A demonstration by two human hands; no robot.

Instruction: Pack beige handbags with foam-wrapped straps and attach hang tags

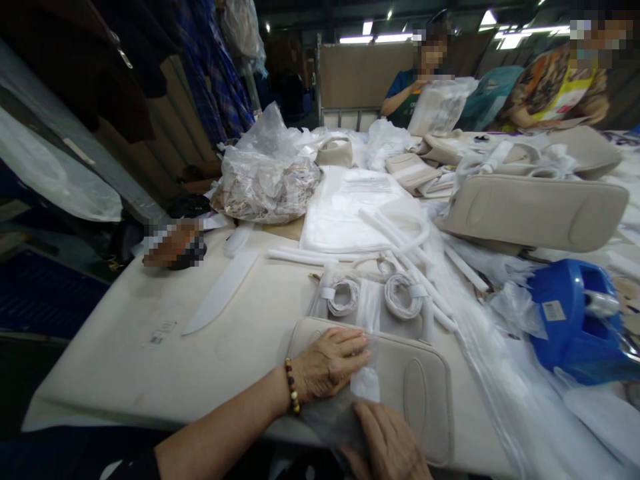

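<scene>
A beige handbag [435, 400] lies at the near edge of the table. Flat across its upper left part rests my left hand [327, 363], fingers stretched over a strip of white wrapping [366, 385]. Below it, my right hand [393, 443] has its fingers bent over a thin clear plastic film [333, 420] at the bag's lower edge, the thumb partly hidden. Just beyond the bag sit a left coiled strap [343, 298] and a right coiled strap [403, 298], both wrapped and banded in white.
White foam tubes [310, 256] and a plastic-wrapped bundle [270, 187] lie farther back. To the right are a large beige bag [540, 210] and a blue tape dispenser [563, 320]. A white curved sheet [223, 293] lies left. Two people work across the table.
</scene>
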